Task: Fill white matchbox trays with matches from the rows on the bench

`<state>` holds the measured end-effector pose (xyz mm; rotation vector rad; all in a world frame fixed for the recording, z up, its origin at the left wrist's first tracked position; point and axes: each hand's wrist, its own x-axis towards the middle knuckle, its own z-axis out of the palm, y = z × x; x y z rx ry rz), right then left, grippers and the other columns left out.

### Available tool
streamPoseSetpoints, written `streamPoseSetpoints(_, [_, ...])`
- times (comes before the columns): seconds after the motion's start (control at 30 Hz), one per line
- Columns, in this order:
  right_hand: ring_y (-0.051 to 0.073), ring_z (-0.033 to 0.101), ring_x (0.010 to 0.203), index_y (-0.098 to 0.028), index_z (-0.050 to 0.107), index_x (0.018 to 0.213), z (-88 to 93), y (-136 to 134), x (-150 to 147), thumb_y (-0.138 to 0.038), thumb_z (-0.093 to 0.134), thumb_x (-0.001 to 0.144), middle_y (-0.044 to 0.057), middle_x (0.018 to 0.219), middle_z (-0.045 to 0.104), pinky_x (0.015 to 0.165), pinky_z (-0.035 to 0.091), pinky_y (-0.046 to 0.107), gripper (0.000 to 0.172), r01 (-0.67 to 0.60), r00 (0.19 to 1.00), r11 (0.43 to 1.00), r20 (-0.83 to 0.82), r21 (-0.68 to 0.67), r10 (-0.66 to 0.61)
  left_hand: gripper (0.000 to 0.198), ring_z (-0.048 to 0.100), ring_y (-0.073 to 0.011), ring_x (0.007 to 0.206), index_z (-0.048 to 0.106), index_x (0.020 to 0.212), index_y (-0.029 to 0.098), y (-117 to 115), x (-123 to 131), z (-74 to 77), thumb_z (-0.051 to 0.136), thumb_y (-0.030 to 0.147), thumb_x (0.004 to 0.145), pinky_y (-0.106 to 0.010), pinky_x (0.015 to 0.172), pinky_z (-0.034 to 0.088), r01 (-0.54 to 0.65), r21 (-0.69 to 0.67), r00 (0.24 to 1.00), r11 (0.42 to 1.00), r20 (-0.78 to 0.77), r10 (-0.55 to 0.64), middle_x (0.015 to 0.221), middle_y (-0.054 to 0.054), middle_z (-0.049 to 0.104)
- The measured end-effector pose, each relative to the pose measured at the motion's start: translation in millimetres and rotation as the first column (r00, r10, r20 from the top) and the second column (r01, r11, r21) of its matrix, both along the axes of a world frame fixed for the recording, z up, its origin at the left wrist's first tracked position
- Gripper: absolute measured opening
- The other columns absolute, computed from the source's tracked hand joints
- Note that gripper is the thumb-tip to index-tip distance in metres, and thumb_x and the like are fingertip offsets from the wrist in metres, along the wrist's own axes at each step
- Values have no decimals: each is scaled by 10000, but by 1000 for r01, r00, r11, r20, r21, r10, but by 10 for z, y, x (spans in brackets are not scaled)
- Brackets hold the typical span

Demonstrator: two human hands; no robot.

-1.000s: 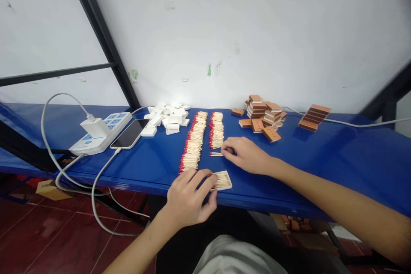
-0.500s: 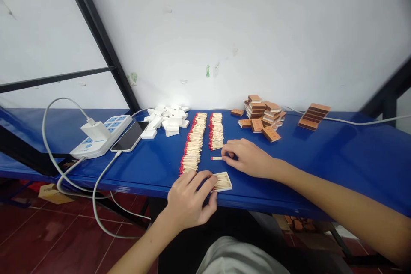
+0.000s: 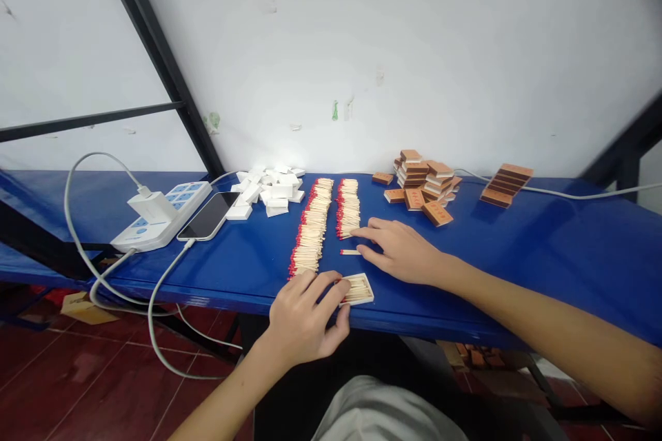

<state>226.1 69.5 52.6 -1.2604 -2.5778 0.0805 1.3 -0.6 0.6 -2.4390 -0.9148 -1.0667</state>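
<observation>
My left hand [image 3: 309, 317] grips the left end of a white matchbox tray [image 3: 368, 288] at the table's front edge, fingers on top and thumb at the near side. Pale matches [image 3: 356, 289] lie inside the tray. My right hand [image 3: 396, 249] is open, its index fingertip touching the near end of the shorter row of red-tipped matches [image 3: 348, 210]. Its thumb rests at the right end of a few loose matches [image 3: 350, 252] lying just in front of that row. A longer row of matches [image 3: 312, 227] runs to the left.
White empty trays [image 3: 272, 189] are heaped at the back left, beside a phone [image 3: 209, 216] and a power strip [image 3: 168, 217] with cables. Brown matchboxes [image 3: 414, 179] are piled at the back right, and a joined stack of boxes [image 3: 507, 186] stands further right.
My right index finger has stretched forward onto the shorter row, parting from the thumb at the loose matches. My left hand and the tray stay put.
</observation>
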Motion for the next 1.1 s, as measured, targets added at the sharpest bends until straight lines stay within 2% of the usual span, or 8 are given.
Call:
streamPoseSetpoints(0.53, [172, 578, 785, -236, 699, 1169, 0, 7, 4, -316, 449, 1003, 47, 908, 618, 730, 380, 303, 311, -31, 999, 999, -29, 19, 32, 254, 577, -222, 795, 639, 1077, 169, 9, -3, -16, 596, 195, 828, -355, 687, 501, 4, -20, 1000, 1000, -4, -4, 1036, -68, 709])
streamPoseSetpoints(0.77, [171, 588, 794, -229, 717, 1116, 2, 9, 0, -294, 458, 996, 47, 914, 631, 738, 385, 297, 293, -48, 998, 999, -39, 8, 48, 246, 574, -221, 794, 641, 1073, 172, 2, -7, -22, 593, 196, 833, -356, 691, 498, 5, -25, 1000, 1000, -2, -5, 1037, -67, 708])
streamPoseSetpoints(0.93, [193, 606, 882, -226, 660, 1226, -12, 13, 1, -291, 476, 984, 61, 981, 635, 766, 398, 298, 311, -11, 998, 1000, -56, 1, 11, 246, 574, -221, 796, 641, 1071, 169, 2, -3, -24, 599, 195, 830, -354, 689, 497, 10, -18, 1000, 1000, 0, -10, 1035, -69, 707])
streamPoseSetpoints(1.1, [195, 602, 841, -235, 648, 1259, -4, 15, 3, -325, 454, 994, 59, 962, 618, 742, 395, 306, 340, -7, 1000, 1000, -5, 6, 7, 243, 576, -223, 799, 639, 1066, 167, 9, -5, -21, 599, 189, 828, -358, 697, 501, 11, -20, 1000, 1000, 3, -11, 1038, -70, 706])
